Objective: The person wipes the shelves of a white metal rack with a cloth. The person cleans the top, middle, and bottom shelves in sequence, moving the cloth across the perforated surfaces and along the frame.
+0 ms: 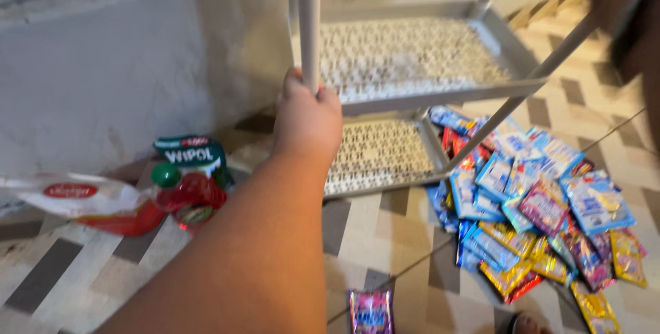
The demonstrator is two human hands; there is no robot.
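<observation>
My left hand (306, 119) is closed around an upright grey pole (309, 18) of a grey metal rack (440, 92). The rack has two perforated shelves, and the lower shelf (378, 155) sits close to the tiled floor. The rack looks tilted, with its right-hand poles slanting. At the top right edge, close to a slanting pole, is a blurred dark and skin-coloured shape (629, 18). It may be my right hand; its grip is unclear.
A heap of several colourful sachets (543, 203) lies on the floor right of the rack. A green and red pouch with a green cap (189, 179) and a white and red packet (79, 196) lie by the wall. One pink sachet (371, 310) lies near me.
</observation>
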